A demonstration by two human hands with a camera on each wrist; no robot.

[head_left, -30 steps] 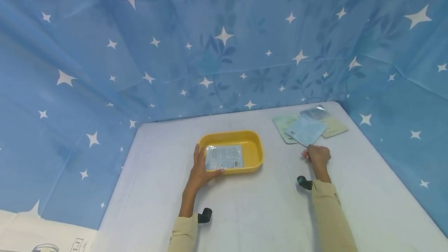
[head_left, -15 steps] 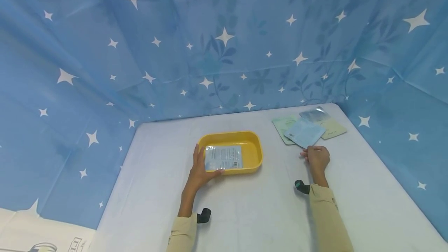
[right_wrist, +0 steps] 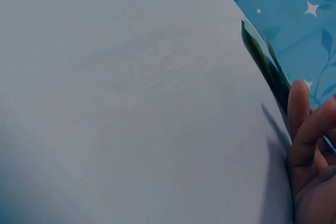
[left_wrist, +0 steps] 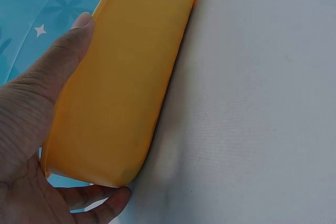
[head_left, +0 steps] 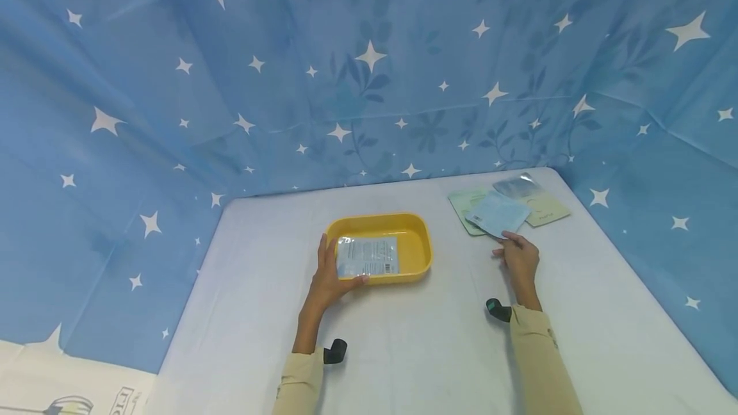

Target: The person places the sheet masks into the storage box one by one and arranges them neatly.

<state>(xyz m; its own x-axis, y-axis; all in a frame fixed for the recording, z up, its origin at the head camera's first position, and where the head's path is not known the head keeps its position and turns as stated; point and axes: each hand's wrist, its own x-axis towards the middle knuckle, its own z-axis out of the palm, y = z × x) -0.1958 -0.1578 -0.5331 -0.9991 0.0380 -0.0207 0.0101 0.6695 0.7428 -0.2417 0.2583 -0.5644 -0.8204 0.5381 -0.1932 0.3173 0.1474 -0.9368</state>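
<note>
My left hand (head_left: 328, 280) grips the near left corner of a yellow tray (head_left: 424, 242), its thumb along the front wall and its fingers around the left side. Inside the tray lies a flat silvery-blue packet (head_left: 368, 256) with print and a barcode. My right hand (head_left: 521, 264) pinches the near corner of a flat light-blue packet (head_left: 497, 211), which lies over other packets. The left wrist view shows the tray's yellow outer wall (left_wrist: 126, 77) beside the thumb. In the right wrist view, the fingers (right_wrist: 310, 135) are at the edge, partly cut off.
Beneath the light-blue packet are a green packet (head_left: 461, 200), a yellowish packet (head_left: 550, 209) and a silver packet (head_left: 519, 184). All rest at the far right of the white table (head_left: 415, 344). A blue star-patterned curtain (head_left: 369, 101) borders the table's back and sides.
The light-blue packet has slid slightly to the left along with my right hand, whose fingers have shifted at its corner. My left hand and the tray stay in place.
</note>
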